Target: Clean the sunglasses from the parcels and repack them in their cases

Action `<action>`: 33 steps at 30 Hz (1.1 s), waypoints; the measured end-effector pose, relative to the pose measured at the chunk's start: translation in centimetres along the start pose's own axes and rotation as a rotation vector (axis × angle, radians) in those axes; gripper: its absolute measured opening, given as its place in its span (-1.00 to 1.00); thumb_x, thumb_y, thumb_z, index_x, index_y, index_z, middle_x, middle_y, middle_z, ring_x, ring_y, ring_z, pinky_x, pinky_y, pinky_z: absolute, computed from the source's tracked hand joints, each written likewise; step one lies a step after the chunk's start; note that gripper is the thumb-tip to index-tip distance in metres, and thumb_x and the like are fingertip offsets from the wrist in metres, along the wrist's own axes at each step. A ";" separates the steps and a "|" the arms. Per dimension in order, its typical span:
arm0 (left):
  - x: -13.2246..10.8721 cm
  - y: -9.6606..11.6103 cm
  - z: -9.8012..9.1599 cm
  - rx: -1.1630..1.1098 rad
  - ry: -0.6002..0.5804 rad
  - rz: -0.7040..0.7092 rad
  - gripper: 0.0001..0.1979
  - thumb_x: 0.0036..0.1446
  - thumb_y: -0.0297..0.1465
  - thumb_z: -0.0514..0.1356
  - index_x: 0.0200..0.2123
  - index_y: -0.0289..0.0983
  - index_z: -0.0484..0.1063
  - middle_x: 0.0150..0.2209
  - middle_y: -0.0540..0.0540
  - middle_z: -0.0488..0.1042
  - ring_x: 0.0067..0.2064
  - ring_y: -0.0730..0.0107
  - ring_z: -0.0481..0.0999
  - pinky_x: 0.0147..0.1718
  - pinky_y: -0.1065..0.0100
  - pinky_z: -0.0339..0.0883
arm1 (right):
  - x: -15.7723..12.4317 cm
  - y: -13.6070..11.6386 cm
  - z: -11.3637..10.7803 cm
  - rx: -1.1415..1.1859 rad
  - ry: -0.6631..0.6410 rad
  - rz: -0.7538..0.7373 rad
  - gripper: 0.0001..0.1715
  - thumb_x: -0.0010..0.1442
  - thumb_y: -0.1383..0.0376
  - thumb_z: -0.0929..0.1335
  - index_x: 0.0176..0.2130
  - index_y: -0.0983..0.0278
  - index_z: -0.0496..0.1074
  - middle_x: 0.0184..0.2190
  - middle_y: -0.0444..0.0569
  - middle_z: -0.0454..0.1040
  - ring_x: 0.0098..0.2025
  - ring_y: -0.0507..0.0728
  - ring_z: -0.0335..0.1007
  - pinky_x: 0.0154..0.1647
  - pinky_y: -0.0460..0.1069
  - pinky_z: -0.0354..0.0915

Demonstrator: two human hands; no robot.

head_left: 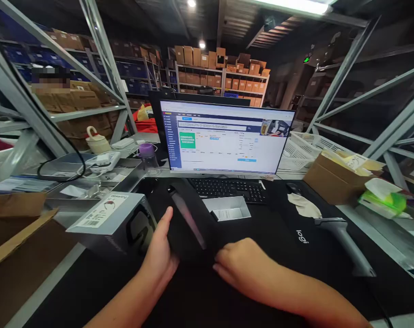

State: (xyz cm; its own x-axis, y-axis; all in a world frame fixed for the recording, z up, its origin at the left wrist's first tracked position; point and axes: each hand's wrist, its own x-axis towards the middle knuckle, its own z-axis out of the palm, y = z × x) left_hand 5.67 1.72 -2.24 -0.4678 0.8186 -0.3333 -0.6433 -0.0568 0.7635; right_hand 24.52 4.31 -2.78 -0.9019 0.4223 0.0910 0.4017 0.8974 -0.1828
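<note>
My left hand (161, 248) grips the left side of a flat black pouch or sleeve (188, 223), thumb up along its edge. My right hand (242, 266) rests palm down on the black desk mat (295, 237), fingers curled against the pouch's lower right edge. The pouch stands tilted over the mat in front of the keyboard (229, 189). A grey product box with a white label (107, 221) lies just left of my left hand.
A monitor (227, 136) stands behind the keyboard. A small open grey box (227, 208) sits before the keyboard. A barcode scanner (343, 246), a mouse (293, 187) and a cloth (304, 205) lie right. Cardboard boxes flank both sides; metal shelving surrounds.
</note>
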 end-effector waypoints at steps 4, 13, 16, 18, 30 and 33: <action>0.0 -1.8 -1.5 -0.023 -0.024 -0.004 -0.56 0.23 -0.13 0.18 0.05 -0.28 0.48 -0.06 -0.18 0.62 0.06 0.01 0.58 0.05 0.05 0.49 | -1.2 0.0 -2.8 0.567 0.291 -0.092 -0.62 0.41 0.40 0.21 0.15 0.27 0.41 0.02 0.03 0.57 0.04 0.08 0.51 0.09 -0.02 0.41; -2.5 -7.5 -5.7 0.078 -0.325 -0.001 -0.37 -0.11 -0.36 0.33 0.12 -0.26 0.44 -0.01 -0.18 0.60 0.16 -0.09 0.47 0.19 -0.07 0.31 | 1.9 2.4 1.1 0.492 0.328 0.114 -0.35 0.32 0.27 0.32 0.32 0.28 0.14 0.30 0.18 0.26 0.33 0.24 0.18 0.35 0.24 0.17; -3.8 -9.8 -6.8 0.055 -0.397 -0.126 -0.42 -0.11 -0.34 0.33 0.06 -0.29 0.48 -0.10 -0.19 0.63 0.12 -0.12 0.50 0.19 -0.12 0.28 | 2.2 2.5 1.8 0.373 0.361 0.199 -0.15 0.08 0.26 0.50 0.26 0.33 0.18 0.21 0.21 0.31 0.25 0.33 0.22 0.30 0.26 0.20; -4.4 -11.1 -7.2 0.060 -0.403 -0.173 -0.45 -0.11 -0.30 0.36 0.02 -0.30 0.51 -0.15 -0.20 0.63 0.10 -0.14 0.51 0.20 -0.14 0.25 | 2.3 2.2 2.1 0.276 0.344 0.221 -0.19 0.04 0.35 0.49 0.22 0.36 0.23 0.15 0.21 0.35 0.20 0.35 0.22 0.27 0.29 0.20; -3.6 -12.6 -9.6 0.180 -0.315 -0.056 -0.38 -0.04 -0.22 0.43 0.09 -0.30 0.44 0.04 -0.24 0.56 0.25 -0.09 0.37 0.31 -0.11 0.10 | 1.8 0.1 4.8 0.170 0.136 0.140 -0.43 0.01 0.57 0.28 0.04 0.35 0.38 0.12 0.21 0.32 0.15 0.35 0.14 0.14 0.26 0.23; -3.1 -12.8 -10.0 0.216 -0.305 -0.023 -0.36 -0.01 -0.21 0.41 0.12 -0.31 0.39 0.12 -0.28 0.50 0.25 -0.08 0.38 0.28 -0.07 0.19 | 1.8 0.3 4.6 0.246 0.172 0.129 -0.44 -0.06 0.58 0.27 -0.03 0.32 0.34 -0.03 0.15 0.40 0.04 0.31 0.25 0.08 0.25 0.26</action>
State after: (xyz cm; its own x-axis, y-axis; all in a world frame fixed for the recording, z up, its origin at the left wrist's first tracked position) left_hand 9.32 -5.83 -16.46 -0.2321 0.9527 -0.1961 -0.4938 0.0583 0.8676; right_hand 22.29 4.73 -7.13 -0.7974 0.5649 0.2123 0.4417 0.7860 -0.4325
